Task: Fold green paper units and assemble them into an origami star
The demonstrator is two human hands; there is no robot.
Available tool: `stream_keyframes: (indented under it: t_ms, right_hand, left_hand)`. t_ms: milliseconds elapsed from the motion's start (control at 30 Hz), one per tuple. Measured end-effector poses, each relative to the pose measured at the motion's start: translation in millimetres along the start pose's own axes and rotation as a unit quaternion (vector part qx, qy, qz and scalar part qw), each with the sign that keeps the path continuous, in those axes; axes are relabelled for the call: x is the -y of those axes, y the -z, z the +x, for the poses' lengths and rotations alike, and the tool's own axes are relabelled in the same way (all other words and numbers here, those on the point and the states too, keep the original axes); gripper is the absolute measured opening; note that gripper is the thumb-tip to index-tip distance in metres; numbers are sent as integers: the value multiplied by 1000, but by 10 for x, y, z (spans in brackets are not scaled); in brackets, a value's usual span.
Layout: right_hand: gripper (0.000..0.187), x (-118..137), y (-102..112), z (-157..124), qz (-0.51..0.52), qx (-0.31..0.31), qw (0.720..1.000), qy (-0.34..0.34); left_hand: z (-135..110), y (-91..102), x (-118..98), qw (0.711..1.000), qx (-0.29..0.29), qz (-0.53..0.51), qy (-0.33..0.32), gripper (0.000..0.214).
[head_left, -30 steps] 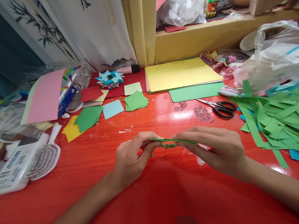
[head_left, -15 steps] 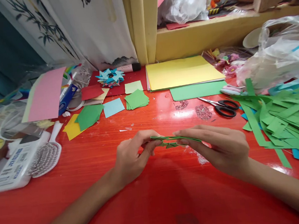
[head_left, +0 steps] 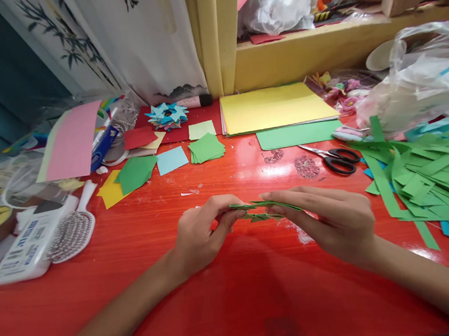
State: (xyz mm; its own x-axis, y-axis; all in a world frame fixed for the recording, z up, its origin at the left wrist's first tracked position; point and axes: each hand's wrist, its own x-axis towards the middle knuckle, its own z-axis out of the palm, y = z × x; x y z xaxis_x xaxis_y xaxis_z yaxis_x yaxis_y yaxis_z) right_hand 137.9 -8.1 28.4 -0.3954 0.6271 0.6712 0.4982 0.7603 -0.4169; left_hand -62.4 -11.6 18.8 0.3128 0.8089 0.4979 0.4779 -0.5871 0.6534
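Both hands hold one folded green paper piece [head_left: 263,210] edge-on, just above the red table [head_left: 229,290]. My left hand [head_left: 201,235] pinches its left end between thumb and fingers. My right hand [head_left: 328,221] grips its right end, with the fingers laid along the top of the paper. Small green points stick out under the piece between the two hands.
Black-handled scissors [head_left: 334,159] lie right of centre beside a heap of green paper strips [head_left: 430,178]. Yellow sheets [head_left: 274,106], a stack of green squares [head_left: 206,148], a blue paper star [head_left: 166,115], a hairbrush [head_left: 73,232] and plastic bags [head_left: 419,78] ring the table.
The hands and the green piece stay almost in place; the view has shifted slightly, and the fingers have adjusted a little on the paper.
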Motion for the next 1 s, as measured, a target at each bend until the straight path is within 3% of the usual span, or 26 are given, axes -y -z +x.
stream_keyframes:
  t_ms: [200, 567, 1000]
  right_hand:
    - [30, 9, 1, 8, -27, -4, 999, 17]
    - [42, -16, 3, -1, 43, 19, 997, 54]
    - [29, 7, 7, 47, 31, 27, 996, 83]
  left_hand:
    - [-6, -7, -4, 1000, 1, 5, 15, 7]
    - [-21, -14, 16, 999, 7, -36, 21, 10]
    - [-14, -14, 33, 1000, 4, -17, -3, 11]
